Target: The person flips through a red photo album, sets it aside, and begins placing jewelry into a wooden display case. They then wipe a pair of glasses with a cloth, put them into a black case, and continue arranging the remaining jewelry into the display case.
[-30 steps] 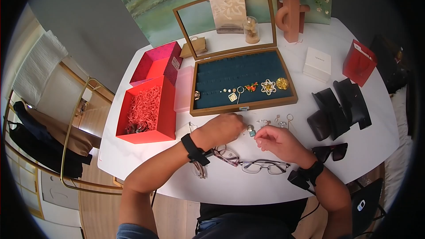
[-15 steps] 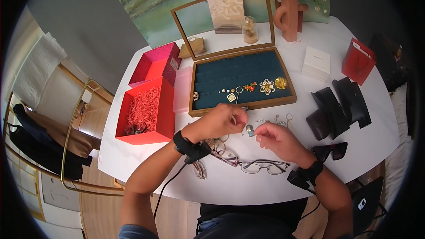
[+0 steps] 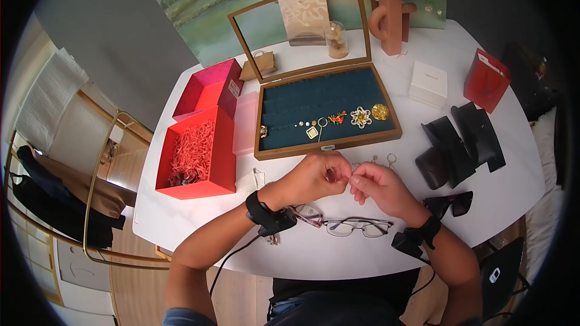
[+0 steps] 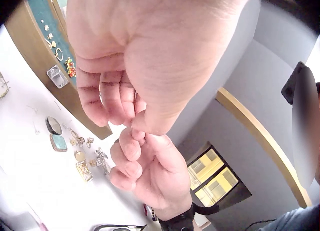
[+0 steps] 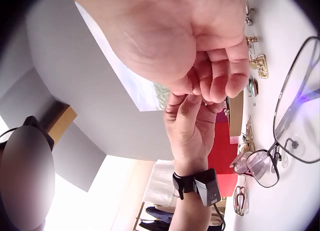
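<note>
Over the table, just in front of an open wooden jewellery case [image 3: 362, 140], my left hand [image 3: 317, 175] and right hand [image 3: 382, 188] meet at their fingertips. Each one pinches thumb against fingers. A tiny pale bit [image 5: 192, 94] shows between the fingertips in the right wrist view; I cannot tell its kind. In the left wrist view a turquoise stone piece [image 4: 58, 142] and a dark oval piece [image 4: 53, 125] lie on the table beside a gold-framed pendant [image 4: 84, 171]. The case's green lining [image 3: 320, 93] bears a flower brooch [image 3: 361, 117], a gold brooch [image 3: 379, 111] and several small earrings.
Wire-rimmed glasses [image 3: 356, 227] and pinkish glasses [image 3: 307, 214] lie near my forearms. Sunglasses [image 3: 448, 204] and black cases [image 3: 450, 151] are at right, a white box [image 3: 428, 84] and red bag [image 3: 487, 81] behind. A red box [image 3: 222, 166] with shredded paper stands left.
My left hand has lifted from the tabletop by the case's front edge and come right to meet the right hand's fingertips. The right hand has hardly moved.
</note>
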`<action>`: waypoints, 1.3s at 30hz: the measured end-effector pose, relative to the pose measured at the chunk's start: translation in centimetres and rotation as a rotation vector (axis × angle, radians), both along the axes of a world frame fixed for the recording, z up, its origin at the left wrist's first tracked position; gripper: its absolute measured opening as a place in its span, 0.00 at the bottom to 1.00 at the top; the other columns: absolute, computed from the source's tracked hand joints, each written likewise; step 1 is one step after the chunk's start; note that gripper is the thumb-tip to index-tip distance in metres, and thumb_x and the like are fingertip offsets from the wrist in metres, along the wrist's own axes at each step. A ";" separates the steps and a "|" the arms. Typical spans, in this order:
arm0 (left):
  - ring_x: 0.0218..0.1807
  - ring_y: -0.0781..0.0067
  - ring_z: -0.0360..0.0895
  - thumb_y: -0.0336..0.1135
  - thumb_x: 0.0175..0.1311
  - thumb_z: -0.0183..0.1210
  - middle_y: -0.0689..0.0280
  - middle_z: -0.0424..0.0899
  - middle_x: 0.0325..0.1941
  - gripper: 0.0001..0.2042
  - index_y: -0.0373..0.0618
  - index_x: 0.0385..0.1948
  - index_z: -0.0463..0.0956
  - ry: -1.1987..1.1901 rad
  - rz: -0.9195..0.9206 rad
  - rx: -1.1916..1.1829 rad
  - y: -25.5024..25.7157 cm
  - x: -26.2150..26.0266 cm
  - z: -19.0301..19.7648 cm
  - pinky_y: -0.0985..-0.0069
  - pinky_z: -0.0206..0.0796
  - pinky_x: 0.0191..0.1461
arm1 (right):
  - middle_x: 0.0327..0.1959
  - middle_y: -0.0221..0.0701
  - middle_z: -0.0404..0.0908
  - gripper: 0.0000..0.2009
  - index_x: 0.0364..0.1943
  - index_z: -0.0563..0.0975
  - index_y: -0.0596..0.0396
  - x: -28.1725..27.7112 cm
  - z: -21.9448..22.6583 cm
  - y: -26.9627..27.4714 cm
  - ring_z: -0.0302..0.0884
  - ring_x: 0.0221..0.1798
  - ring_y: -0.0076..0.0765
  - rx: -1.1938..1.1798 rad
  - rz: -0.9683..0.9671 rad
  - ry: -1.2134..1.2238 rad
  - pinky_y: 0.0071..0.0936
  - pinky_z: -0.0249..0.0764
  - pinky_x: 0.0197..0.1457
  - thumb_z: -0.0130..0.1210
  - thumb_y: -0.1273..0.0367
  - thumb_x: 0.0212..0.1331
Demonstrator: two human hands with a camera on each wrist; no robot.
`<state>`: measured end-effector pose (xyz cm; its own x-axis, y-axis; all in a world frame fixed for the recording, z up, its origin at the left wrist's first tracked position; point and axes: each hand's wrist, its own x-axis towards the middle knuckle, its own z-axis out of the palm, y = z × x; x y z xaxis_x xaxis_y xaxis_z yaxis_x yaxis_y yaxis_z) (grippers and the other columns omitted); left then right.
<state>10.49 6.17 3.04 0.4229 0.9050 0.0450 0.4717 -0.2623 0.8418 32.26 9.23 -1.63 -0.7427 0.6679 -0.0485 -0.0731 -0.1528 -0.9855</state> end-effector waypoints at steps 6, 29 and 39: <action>0.37 0.83 0.77 0.22 0.59 0.61 0.71 0.82 0.33 0.04 0.39 0.34 0.80 -0.124 0.086 -0.010 0.5 -1.4 -0.3 0.82 0.71 0.40 | 0.32 0.27 0.78 0.08 0.39 0.75 0.59 0.1 0.1 0.1 0.74 0.32 0.19 0.045 -0.052 0.012 0.20 0.74 0.39 0.49 0.69 0.74; 0.34 0.82 0.77 0.27 0.60 0.63 0.70 0.83 0.30 0.03 0.37 0.32 0.82 0.269 0.387 0.053 9.1 -13.0 -2.3 0.81 0.71 0.42 | 0.31 0.26 0.78 0.08 0.39 0.76 0.60 0.1 0.5 -0.3 0.74 0.32 0.17 0.075 -0.023 -0.021 0.19 0.75 0.40 0.51 0.68 0.73; 0.36 0.77 0.79 0.27 0.59 0.63 0.65 0.84 0.32 0.05 0.37 0.34 0.83 0.311 0.402 0.128 8.4 -12.8 -2.7 0.78 0.72 0.46 | 0.31 0.25 0.77 0.08 0.38 0.75 0.59 0.0 0.3 -0.3 0.73 0.32 0.16 0.091 -0.008 -0.021 0.18 0.74 0.39 0.51 0.68 0.73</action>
<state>-2.27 14.56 0.34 0.0541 0.9941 0.0936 0.7787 -0.1007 0.6192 32.27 8.90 -1.28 -0.7370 0.6759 -0.0032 -0.0528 -0.0623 -0.9967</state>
